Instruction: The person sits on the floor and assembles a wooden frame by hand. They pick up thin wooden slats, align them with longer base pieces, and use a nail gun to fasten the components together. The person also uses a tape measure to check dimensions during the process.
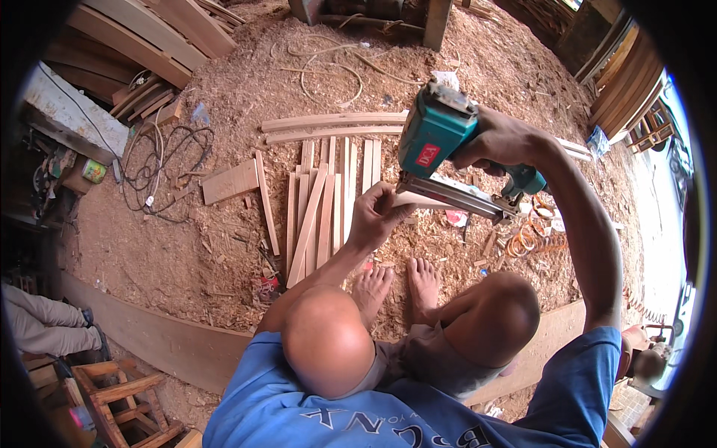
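My right hand [502, 140] is wrapped round the grip of a teal nail gun [435, 142] with a long metal magazine. The tool is raised above the floor in front of my knees, its nose close to my left fingertips. Between the thumb and fingers of my left hand [373, 215] is a pale wooden piece [420, 200], partly hidden behind the magazine. Whether the nose touches the wood, I cannot tell. Beyond and beside my left hand, several wooden strips [305, 216] lie side by side on the sawdust.
Curved strips [328, 137] and a flat board [230, 181] lie on the shavings. An orange coiled hose [532, 240] is at the right, a dark cable [168, 160] at the left. A long plank [172, 336] runs behind my feet. Another person's legs [52, 325] show at the left edge.
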Tool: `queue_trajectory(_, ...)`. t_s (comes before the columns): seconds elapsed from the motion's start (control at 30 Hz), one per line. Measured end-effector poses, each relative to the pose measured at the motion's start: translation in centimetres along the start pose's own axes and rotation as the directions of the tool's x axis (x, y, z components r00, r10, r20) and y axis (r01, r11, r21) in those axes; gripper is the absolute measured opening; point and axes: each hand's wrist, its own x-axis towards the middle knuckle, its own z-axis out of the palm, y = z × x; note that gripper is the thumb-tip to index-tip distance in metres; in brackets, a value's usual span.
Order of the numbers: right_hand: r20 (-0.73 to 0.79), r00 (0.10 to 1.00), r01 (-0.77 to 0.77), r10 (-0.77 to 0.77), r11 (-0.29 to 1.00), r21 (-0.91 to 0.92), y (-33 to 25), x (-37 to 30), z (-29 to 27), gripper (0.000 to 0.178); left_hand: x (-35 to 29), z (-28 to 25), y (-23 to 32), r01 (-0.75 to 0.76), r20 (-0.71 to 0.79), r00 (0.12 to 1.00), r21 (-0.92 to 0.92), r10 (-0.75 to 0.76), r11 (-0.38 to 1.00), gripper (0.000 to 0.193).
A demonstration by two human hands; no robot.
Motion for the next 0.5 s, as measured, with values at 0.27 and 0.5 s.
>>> queue_trajectory(0.27, -0.266, 0.951, -0.138, 0.157, 0.986, 0.091, 1.6, -6.7, -2.3, 0.045, -0.3, 0.0, 0.7, -0.002, -0.01, 1.0, 0.001, 0.002, 1.0, 0.027)
queue_trajectory(0.5, -0.461, 0.813, -0.38, 0.356, 0.924, 0.043, 7.9, -18.0, 6.3, 0.035, 1.1, -0.9, 0.2, -0.076, 0.012, 0.997, 0.131, 0.075, 0.989, 0.041)
